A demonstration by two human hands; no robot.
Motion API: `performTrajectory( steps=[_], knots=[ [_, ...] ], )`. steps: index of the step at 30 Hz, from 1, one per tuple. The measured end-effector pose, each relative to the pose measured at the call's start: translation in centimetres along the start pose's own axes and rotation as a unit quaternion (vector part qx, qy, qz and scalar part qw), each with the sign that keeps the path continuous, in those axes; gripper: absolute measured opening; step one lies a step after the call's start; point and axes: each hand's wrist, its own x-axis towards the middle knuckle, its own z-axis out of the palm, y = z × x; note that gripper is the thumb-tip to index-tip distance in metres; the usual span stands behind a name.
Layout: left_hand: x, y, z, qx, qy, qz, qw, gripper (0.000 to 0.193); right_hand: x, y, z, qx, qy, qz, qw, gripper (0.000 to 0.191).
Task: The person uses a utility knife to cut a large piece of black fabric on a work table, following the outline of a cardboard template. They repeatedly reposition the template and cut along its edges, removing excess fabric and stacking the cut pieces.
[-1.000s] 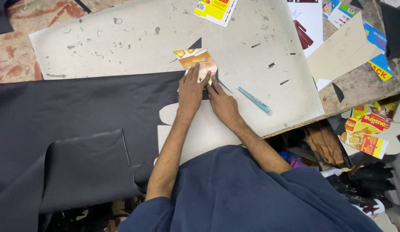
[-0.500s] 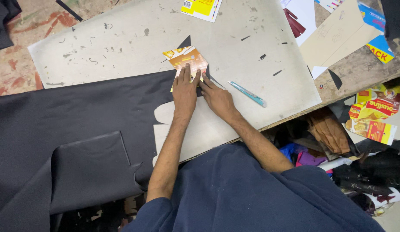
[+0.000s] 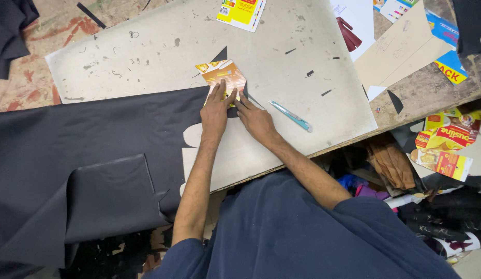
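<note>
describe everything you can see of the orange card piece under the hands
The orange printed cardboard template is a small flat piece with angled, cut edges, roughly six-sided, showing food pictures and a pale strip. It lies flat at the upper edge of the black sheet material on the scuffed grey cutting board. The left hand presses its fingers on the card's lower part; the right hand touches its lower right corner. A teal craft knife lies apart, to its right.

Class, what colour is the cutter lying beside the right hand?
Light blue-teal cutter, seen in the head view.
</note>
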Motion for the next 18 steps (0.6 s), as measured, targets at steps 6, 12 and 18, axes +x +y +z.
performTrajectory(
  steps=[6, 12, 18],
  knots=[
    [0.5, -0.3, -0.5, 0.032, -0.034, 0.016, 0.999, 0.046, -0.1, 0.0, -0.2, 0.012, 0.011, -0.005, 1.0, 0.046],
    [1.4, -1.4, -1.4, 0.086, -0.074, 0.084, 0.99, 0.05, -0.8, -1.3, -0.9, -0.042, -0.068, 0.02, 0.997, 0.057],
    [2.4, -0.7, -1.9, 0.171, -0.083, 0.139, 0.972, 0.06, -0.8, -1.8, -1.3, -0.044, -0.054, 0.021, 0.997, 0.059]
  ],
)
